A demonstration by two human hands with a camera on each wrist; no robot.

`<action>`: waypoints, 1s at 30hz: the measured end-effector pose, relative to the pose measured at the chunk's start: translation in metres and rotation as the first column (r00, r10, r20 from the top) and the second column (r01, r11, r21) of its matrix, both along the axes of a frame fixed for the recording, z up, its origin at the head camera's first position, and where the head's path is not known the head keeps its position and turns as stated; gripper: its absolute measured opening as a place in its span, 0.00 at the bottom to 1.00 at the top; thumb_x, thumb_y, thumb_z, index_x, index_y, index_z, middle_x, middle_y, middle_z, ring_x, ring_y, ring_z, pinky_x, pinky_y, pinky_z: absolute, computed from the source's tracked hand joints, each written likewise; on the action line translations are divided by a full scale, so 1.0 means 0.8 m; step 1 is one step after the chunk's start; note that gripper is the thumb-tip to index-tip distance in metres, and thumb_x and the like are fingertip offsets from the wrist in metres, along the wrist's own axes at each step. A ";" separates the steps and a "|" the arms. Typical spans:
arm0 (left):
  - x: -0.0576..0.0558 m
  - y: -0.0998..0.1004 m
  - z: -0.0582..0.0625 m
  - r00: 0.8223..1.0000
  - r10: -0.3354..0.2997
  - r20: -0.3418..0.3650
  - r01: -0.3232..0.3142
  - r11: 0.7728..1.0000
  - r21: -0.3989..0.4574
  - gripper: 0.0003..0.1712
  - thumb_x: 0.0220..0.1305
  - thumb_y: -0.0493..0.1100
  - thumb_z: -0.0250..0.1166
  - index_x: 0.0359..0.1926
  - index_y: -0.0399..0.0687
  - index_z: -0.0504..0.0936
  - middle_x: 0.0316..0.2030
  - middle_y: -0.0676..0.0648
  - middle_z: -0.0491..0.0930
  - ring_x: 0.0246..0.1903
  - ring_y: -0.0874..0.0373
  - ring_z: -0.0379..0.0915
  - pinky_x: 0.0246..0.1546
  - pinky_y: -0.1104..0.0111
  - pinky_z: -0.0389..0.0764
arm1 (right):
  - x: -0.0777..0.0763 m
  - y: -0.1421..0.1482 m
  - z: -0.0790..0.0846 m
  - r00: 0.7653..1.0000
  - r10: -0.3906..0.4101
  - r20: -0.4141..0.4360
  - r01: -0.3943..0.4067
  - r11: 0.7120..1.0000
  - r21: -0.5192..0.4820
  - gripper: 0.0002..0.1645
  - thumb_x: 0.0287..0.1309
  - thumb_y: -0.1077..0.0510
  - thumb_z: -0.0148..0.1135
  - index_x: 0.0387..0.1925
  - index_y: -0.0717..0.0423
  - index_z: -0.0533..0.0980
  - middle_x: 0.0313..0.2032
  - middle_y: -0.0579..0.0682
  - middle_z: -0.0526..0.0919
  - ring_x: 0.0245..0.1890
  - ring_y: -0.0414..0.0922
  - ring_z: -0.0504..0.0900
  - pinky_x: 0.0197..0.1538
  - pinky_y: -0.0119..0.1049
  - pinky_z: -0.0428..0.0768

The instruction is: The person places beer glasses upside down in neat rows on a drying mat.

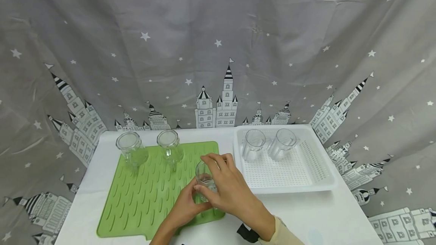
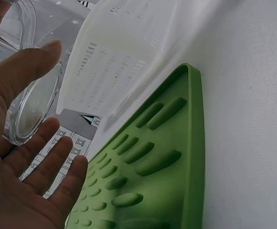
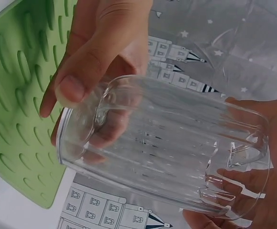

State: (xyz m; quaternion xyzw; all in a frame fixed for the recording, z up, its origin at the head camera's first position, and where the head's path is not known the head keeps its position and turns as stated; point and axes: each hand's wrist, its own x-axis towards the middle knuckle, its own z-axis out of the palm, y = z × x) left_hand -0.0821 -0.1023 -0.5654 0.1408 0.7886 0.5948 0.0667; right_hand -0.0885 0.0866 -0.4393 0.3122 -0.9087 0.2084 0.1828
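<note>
A clear glass mug (image 1: pixel 205 172) is held between both hands above the right part of the green drying mat (image 1: pixel 150 192). My right hand (image 1: pixel 231 186) grips it around the upper end, as the right wrist view also shows on the mug (image 3: pixel 162 148). With thumb and forefinger, my left hand (image 1: pixel 189 205) holds the mug's other end; in the left wrist view its other fingers (image 2: pixel 50 179) extend loosely. Two more glass mugs, one at the far left (image 1: pixel 131 146) and one beside it (image 1: pixel 169 146), stand upside down on the mat.
At the back right sits a white perforated basket (image 1: pixel 323 177). It holds two glass mugs, a left one (image 1: pixel 253 144) and a right one (image 1: pixel 282 144). Behind the white table (image 1: pixel 306 214) hangs a grey curtain (image 1: pixel 218 22) with castles and stars.
</note>
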 end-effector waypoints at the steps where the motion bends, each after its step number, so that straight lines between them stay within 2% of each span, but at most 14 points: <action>1: 0.000 -0.001 0.001 1.000 0.003 0.006 -0.003 1.000 0.002 0.42 0.59 0.52 0.83 0.71 0.71 0.75 0.69 0.57 0.80 0.71 0.51 0.76 0.71 0.51 0.75 | 0.000 0.000 0.000 1.000 0.001 0.002 -0.001 1.000 -0.001 0.45 0.66 0.35 0.73 0.75 0.51 0.71 0.68 0.48 0.78 0.56 0.47 0.72 0.51 0.36 0.83; 4: 0.002 -0.006 0.004 0.999 0.022 0.048 -0.022 1.000 0.000 0.42 0.57 0.51 0.84 0.71 0.69 0.76 0.69 0.56 0.81 0.70 0.50 0.77 0.70 0.50 0.77 | 0.000 0.002 0.001 1.000 0.002 0.024 -0.002 1.000 -0.003 0.44 0.68 0.34 0.70 0.76 0.51 0.70 0.69 0.48 0.78 0.58 0.47 0.72 0.53 0.37 0.84; 7: 0.005 -0.016 0.008 0.993 0.078 0.086 -0.075 0.997 -0.037 0.46 0.54 0.52 0.86 0.73 0.64 0.76 0.71 0.54 0.80 0.71 0.48 0.77 0.71 0.50 0.78 | 0.001 0.007 0.001 0.998 0.000 0.065 0.001 1.000 -0.021 0.44 0.70 0.34 0.68 0.77 0.51 0.68 0.71 0.49 0.77 0.60 0.47 0.73 0.56 0.39 0.85; 9: 0.006 -0.024 0.012 0.991 0.106 0.082 -0.102 0.993 -0.054 0.49 0.53 0.51 0.87 0.74 0.61 0.75 0.71 0.52 0.80 0.71 0.47 0.77 0.70 0.50 0.78 | 0.001 0.012 0.001 0.994 -0.010 0.110 0.014 0.999 -0.038 0.44 0.73 0.35 0.65 0.79 0.50 0.66 0.73 0.49 0.75 0.62 0.46 0.72 0.59 0.41 0.86; 11: 0.006 -0.032 0.016 0.992 0.115 0.052 -0.112 0.991 -0.068 0.50 0.52 0.50 0.87 0.75 0.60 0.75 0.71 0.51 0.80 0.68 0.48 0.79 0.69 0.51 0.79 | 0.000 0.017 0.000 0.987 -0.016 0.160 0.026 0.998 -0.062 0.43 0.75 0.35 0.62 0.81 0.49 0.64 0.74 0.49 0.74 0.63 0.46 0.72 0.62 0.44 0.86; 16: 0.005 -0.051 0.026 0.997 0.062 -0.047 -0.064 0.997 -0.040 0.46 0.55 0.45 0.86 0.73 0.65 0.76 0.65 0.52 0.85 0.58 0.65 0.82 0.62 0.59 0.82 | -0.002 0.029 -0.007 0.960 -0.008 0.280 0.044 0.991 -0.123 0.43 0.79 0.36 0.56 0.84 0.49 0.58 0.78 0.49 0.69 0.68 0.47 0.71 0.71 0.50 0.81; 21: 0.007 -0.061 0.039 0.990 0.091 -0.103 -0.091 0.996 0.005 0.45 0.54 0.40 0.85 0.72 0.61 0.77 0.65 0.52 0.85 0.61 0.69 0.80 0.66 0.66 0.80 | -0.005 0.041 -0.018 0.926 -0.003 0.378 0.076 0.981 -0.179 0.43 0.81 0.37 0.53 0.85 0.49 0.56 0.78 0.51 0.70 0.73 0.49 0.72 0.76 0.55 0.78; 24: 0.007 -0.062 0.049 0.981 0.123 -0.153 -0.122 0.992 0.015 0.46 0.53 0.38 0.86 0.72 0.59 0.78 0.65 0.51 0.85 0.64 0.68 0.79 0.72 0.54 0.77 | -0.004 0.044 -0.024 0.913 0.011 0.407 0.066 0.982 -0.174 0.42 0.81 0.36 0.52 0.85 0.48 0.56 0.77 0.50 0.70 0.76 0.49 0.71 0.78 0.55 0.76; 28: 0.005 -0.058 0.059 0.968 0.135 -0.212 -0.136 0.991 0.013 0.47 0.48 0.39 0.88 0.70 0.61 0.79 0.63 0.52 0.85 0.64 0.69 0.78 0.69 0.27 0.69 | -0.001 0.043 -0.026 0.924 0.020 0.381 0.038 0.989 -0.144 0.41 0.81 0.36 0.52 0.83 0.48 0.59 0.78 0.50 0.70 0.78 0.48 0.68 0.79 0.53 0.75; 30: 0.005 -0.057 0.060 0.965 0.136 -0.223 -0.135 0.991 0.017 0.48 0.46 0.40 0.89 0.69 0.61 0.80 0.62 0.53 0.86 0.64 0.69 0.78 0.68 0.22 0.66 | 0.000 0.043 -0.026 0.931 0.014 0.365 0.036 0.991 -0.130 0.40 0.81 0.35 0.52 0.83 0.48 0.60 0.78 0.50 0.70 0.78 0.48 0.68 0.80 0.53 0.75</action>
